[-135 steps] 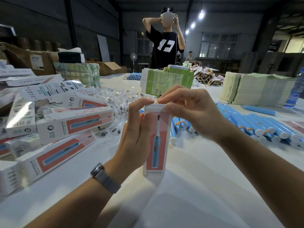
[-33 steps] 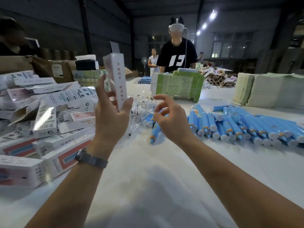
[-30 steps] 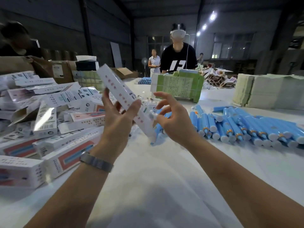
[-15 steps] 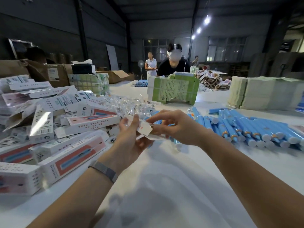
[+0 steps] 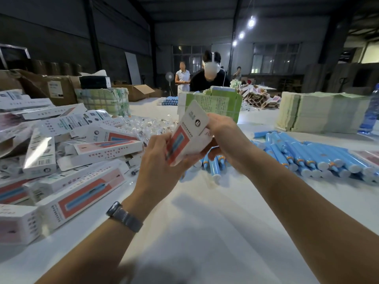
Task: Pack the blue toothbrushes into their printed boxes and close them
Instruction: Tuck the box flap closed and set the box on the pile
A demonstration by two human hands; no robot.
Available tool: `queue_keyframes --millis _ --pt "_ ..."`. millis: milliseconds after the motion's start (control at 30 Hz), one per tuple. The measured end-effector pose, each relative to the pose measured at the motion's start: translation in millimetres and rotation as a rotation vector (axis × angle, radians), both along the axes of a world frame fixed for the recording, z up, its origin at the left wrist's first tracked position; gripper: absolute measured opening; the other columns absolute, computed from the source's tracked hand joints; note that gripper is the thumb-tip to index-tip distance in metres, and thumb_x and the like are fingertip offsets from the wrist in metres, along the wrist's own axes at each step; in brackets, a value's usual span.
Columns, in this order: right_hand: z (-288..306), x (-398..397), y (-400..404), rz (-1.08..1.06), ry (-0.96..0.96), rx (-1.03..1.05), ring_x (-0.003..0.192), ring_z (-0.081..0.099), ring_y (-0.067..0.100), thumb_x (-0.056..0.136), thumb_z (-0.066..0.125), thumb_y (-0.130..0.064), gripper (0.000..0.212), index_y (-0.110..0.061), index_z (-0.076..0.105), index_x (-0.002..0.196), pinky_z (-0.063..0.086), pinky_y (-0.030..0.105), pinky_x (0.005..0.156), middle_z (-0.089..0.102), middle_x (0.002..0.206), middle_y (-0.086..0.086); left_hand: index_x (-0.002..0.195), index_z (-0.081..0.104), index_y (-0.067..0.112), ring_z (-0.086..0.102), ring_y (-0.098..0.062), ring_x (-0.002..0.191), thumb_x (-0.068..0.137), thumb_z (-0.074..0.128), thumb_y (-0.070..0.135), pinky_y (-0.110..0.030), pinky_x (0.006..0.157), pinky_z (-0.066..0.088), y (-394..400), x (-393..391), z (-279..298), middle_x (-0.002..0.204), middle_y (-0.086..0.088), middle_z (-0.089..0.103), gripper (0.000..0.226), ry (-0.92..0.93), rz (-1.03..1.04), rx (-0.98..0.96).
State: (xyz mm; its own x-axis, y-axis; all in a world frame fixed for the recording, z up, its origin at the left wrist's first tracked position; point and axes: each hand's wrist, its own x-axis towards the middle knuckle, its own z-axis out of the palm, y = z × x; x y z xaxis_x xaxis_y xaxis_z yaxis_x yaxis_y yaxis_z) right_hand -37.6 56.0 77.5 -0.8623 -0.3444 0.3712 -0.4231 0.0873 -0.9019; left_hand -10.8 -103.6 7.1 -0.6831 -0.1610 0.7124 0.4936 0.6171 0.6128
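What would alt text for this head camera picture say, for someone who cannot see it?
Two bare hands, left hand and right hand, hold a printed toothbrush box above a white table. Finished boxes pile at left, and blue toothbrushes lie at right.

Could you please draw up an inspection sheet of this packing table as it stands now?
Surface: white table, bare in front of the person.
Job's things: printed red-and-white cardboard box held up, end flap open; loose blue toothbrushes lying at right; filled printed boxes piled at left.
Clutter: clear plastic wrappers; green carton stack; pale flat stacks.
Hands: left hand and right hand both grip the box.
Cables: nothing seen.
Surroundings: dim warehouse, brown cartons, other people beyond.
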Motion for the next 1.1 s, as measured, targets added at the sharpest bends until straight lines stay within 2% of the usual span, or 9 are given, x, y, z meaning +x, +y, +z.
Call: queue_keyframes --millis 133,233,300,467,633,800,867,933,1100 --pt "-24.0 -24.1 16.6 -0.037 -0.145 -0.045 0.054 0.060 0.022 0.098 0.046 -0.035 0.032 -0.027 0.073 0.082 0.037 0.021 0.042 0.065 0.071 0.007 0.135 0.050 0.027 0.060 -0.005 0.095 0.082 0.071 0.054 -0.016 0.078 0.049 -0.8 0.8 -1.4 0.112 0.009 0.060 0.063 0.029 -0.168 0.024" --pt "-57.6 -45.2 25.4 -0.477 0.189 0.743 0.086 0.058 0.019 0.096 0.048 -0.040 0.021 -0.034 0.065 0.106 0.048 0.032 0.071 0.055 0.090 -0.006 0.117 0.058 0.032 0.063 -0.004 0.085 0.084 0.052 0.056 -0.017 0.069 0.051 3.9 6.2 -0.8 0.096 0.014 0.066 0.041 0.015 -0.305 0.098" --pt "-73.9 -47.1 25.0 -0.495 0.185 0.997 0.098 0.056 0.021 0.096 0.045 -0.051 0.028 -0.037 0.063 0.111 0.044 0.035 0.078 0.048 0.101 -0.007 0.096 0.063 0.028 0.066 -0.004 0.076 0.085 0.041 0.054 -0.019 0.061 0.053 6.4 8.7 0.1 0.086 0.015 0.070 0.035 -0.025 -0.385 0.180" --pt "-79.5 -46.5 21.2 -0.642 0.276 1.025 0.091 0.057 0.025 0.093 0.054 -0.049 0.026 -0.023 0.058 0.089 0.035 0.031 0.068 0.052 0.097 -0.002 0.096 0.064 0.029 0.070 -0.011 0.075 0.075 0.044 0.057 -0.027 0.061 0.057 8.6 10.0 -0.7 0.087 0.012 0.073 0.040 -0.145 -0.518 0.296" --pt "-73.3 -48.2 22.4 -0.660 0.211 1.089 0.101 0.058 0.033 0.086 0.061 -0.024 0.039 -0.013 0.044 0.120 0.036 0.034 0.068 0.055 0.102 0.008 0.095 0.066 0.038 0.071 -0.016 0.076 0.071 0.059 0.058 -0.024 0.059 0.056 10.9 11.5 -1.9 0.088 0.014 0.072 0.032 -0.136 -0.510 0.254" --pt "-65.0 -50.2 30.0 -0.555 -0.033 1.099 0.083 0.052 0.022 0.079 0.066 -0.035 0.069 -0.009 0.032 0.133 0.040 0.031 0.062 0.050 0.091 0.003 0.113 0.060 0.026 0.070 -0.017 0.097 0.073 0.061 0.040 -0.023 0.076 0.056 7.8 6.5 -8.6 0.106 0.006 0.073 0.042 -0.130 -0.548 0.251" --pt "-56.1 -48.2 32.1 -0.474 -0.167 0.939 0.068 0.050 0.015 0.081 0.065 -0.036 0.064 -0.010 0.034 0.131 0.038 0.027 0.051 0.050 0.084 0.002 0.111 0.059 0.028 0.070 -0.019 0.097 0.074 0.064 0.031 -0.028 0.078 0.058 6.2 3.5 -10.6 0.104 0.008 0.074 0.038 -0.128 -0.519 0.271" --pt "-38.9 -43.4 31.4 -0.336 -0.246 0.491 0.054 0.046 0.014 0.081 0.063 -0.029 0.057 -0.012 0.036 0.129 0.034 0.023 0.043 0.051 0.077 0.006 0.110 0.058 0.031 0.069 -0.004 0.095 0.077 0.062 0.023 -0.017 0.075 0.055 3.3 1.5 -10.7 0.101 0.023 0.072 0.034 -0.089 -0.454 0.225" --pt "17.6 -5.1 17.0 -0.033 -0.040 -0.319 0.046 0.049 0.004 0.065 0.056 -0.022 0.038 -0.017 0.048 0.102 0.038 0.019 0.042 0.050 0.073 0.003 0.104 0.057 0.034 0.064 0.006 0.084 0.072 0.054 0.039 -0.008 0.067 0.048 0.1 -0.2 -8.4 0.094 0.028 0.068 0.032 -0.030 -0.359 0.163"
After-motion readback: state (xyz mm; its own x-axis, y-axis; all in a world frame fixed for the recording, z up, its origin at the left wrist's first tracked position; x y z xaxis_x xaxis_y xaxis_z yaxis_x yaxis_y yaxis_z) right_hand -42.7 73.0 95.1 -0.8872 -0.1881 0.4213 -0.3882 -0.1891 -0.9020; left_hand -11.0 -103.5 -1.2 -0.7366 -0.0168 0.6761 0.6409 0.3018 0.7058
